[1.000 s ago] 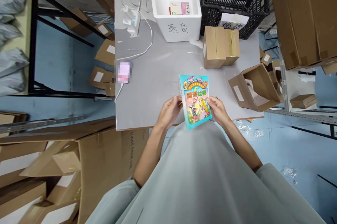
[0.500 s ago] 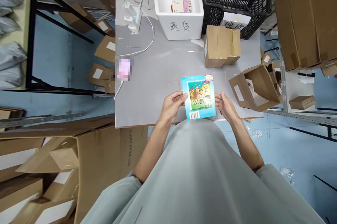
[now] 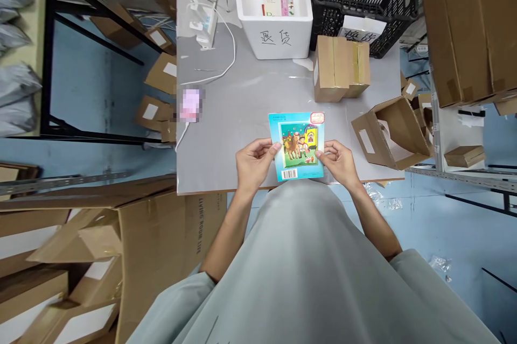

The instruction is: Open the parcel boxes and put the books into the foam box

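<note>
We see a sky-blue book (image 3: 298, 147) whose picture (image 3: 301, 144), bordered in white, mixes green ground, a brown horse and a yellow doorway. Its label (image 3: 317, 118) is red and white, and its barcode (image 3: 289, 174) is striped black on white. Our shirt (image 3: 311, 268) is plain grey-green, the desk (image 3: 242, 107) pale grey. We find the bin (image 3: 277, 40) white with black characters, and a cream-and-pink booklet (image 3: 278, 6) inside. The crate (image 3: 328, 20) is black, latticed with holes; the parcels (image 3: 332, 69) are tan, one banded with yellowish tape (image 3: 356, 70). We have blue floor (image 3: 428, 231) around us.
</note>
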Demonstrator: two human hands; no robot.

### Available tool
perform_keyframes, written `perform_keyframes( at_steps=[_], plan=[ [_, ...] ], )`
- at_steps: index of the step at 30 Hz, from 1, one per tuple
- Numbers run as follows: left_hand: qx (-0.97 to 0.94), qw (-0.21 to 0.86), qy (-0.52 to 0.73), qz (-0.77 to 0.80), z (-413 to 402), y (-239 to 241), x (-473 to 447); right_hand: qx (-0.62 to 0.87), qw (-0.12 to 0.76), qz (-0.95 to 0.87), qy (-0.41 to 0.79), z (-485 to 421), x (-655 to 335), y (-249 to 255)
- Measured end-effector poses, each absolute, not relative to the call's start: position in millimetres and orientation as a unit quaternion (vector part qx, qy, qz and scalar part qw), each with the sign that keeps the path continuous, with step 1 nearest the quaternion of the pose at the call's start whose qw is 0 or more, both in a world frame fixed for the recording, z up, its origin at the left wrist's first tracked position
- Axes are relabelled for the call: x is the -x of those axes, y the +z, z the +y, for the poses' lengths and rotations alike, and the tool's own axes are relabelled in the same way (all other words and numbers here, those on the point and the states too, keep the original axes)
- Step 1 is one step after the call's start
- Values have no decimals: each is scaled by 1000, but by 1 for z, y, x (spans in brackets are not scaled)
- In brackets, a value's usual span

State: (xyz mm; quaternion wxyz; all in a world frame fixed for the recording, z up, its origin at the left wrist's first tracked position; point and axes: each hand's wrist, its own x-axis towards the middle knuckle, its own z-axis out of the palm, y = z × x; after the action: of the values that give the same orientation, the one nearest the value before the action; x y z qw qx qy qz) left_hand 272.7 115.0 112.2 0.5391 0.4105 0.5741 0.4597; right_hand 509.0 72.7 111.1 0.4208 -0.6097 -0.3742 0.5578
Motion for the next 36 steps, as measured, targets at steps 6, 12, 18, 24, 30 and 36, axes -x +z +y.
perform_keyframes(
  at_steps=[6,12,18,24,30,36],
  plan=[
    [-430,498,473,585,108,119,-276,635,409,-386,530,68,-509,121],
    [-449,513,459,570,109,120,-277,627,418,-396,525,68,-508,122],
    [-481,479,461,571,100,127,-286,664,414,-422,457,66,-509,112],
    [-438,480,468,599,104,118,-294,674,408,-545,285,64,-503,115],
    [-403,494,484,600,102,117,-310,613,306,-676,269,46,-468,112],
    [-483,507,482,527,100,113,-304,638,373,-556,382,60,-475,107]
  ],
)
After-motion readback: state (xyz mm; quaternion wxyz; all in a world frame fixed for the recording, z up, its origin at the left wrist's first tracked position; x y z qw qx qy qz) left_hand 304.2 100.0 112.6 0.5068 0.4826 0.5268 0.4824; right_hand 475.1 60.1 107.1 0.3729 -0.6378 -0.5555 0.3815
